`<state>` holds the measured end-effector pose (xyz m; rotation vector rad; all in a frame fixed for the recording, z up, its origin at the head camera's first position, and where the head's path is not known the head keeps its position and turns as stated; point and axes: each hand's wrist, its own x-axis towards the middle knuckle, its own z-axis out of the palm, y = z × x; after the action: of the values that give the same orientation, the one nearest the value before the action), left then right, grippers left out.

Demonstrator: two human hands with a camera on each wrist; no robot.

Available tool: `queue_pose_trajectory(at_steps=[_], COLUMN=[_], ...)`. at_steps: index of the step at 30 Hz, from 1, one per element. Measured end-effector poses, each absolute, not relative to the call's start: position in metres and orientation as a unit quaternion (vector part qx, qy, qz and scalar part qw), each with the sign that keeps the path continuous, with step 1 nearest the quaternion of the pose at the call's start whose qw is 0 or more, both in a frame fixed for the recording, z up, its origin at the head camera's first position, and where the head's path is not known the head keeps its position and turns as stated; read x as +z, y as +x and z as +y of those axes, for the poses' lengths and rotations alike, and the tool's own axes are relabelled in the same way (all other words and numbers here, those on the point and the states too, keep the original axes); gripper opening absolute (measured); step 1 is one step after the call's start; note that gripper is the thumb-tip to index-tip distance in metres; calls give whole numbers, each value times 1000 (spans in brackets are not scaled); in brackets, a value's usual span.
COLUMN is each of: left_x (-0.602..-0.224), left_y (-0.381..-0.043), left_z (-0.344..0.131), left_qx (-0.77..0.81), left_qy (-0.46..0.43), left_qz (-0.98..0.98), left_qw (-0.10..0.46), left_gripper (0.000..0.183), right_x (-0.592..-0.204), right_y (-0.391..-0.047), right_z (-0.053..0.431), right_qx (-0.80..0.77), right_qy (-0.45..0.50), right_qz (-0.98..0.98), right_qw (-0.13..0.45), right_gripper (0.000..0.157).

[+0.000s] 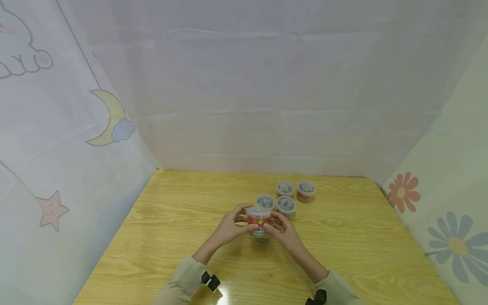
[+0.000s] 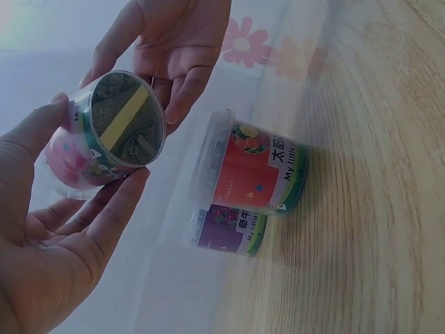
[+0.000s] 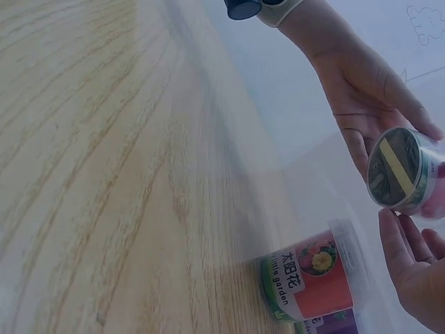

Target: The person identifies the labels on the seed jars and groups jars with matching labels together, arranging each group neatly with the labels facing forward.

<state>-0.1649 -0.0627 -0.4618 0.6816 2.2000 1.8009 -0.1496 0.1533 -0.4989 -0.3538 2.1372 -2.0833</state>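
Observation:
Between both hands a lidded clear plastic cup with a red and green label is held above the table. My left hand grips it from the left and my right hand from the right, thumbs on the near side. In the left wrist view the cup's base is visible, with dark contents and a yellow strip behind the clear plastic. A red-labelled cup reading "My little garden" and a purple-labelled cup stand upright on the table near the hands.
Beyond the hands, several lidded cups stand grouped on the wooden table, including one at the far right and one nearer. A pale curtain rises behind the table, with printed cloth on both sides.

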Motion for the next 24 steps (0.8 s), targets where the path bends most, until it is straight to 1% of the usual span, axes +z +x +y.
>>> queue_pose_trajectory(at_steps=[6, 10, 17, 20, 24], left_x=[-463, -466, -486, -491, -491], left_y=[-167, -169, -179, -181, -181], left_z=[-68, -69, -75, -77, -78], left_qx=[628, 639, 627, 626, 619], left_qy=[228, 234, 247, 250, 258], left_qz=[733, 720, 724, 723, 732], left_qw=[127, 138, 149, 147, 123], left_gripper=[63, 65, 67, 68, 64], right_x=[-497, -497, -496, -495, -494], right_y=[-150, -151, -150, -150, -150], right_z=[153, 153, 152, 152, 151], right_qx=[-698, -699, -704, -701, -688], right_qy=[-114, -115, -123, -127, -130], right_qz=[704, 702, 696, 698, 710], right_qw=[73, 71, 71, 74, 71], right_gripper=[50, 47, 48, 49, 51])
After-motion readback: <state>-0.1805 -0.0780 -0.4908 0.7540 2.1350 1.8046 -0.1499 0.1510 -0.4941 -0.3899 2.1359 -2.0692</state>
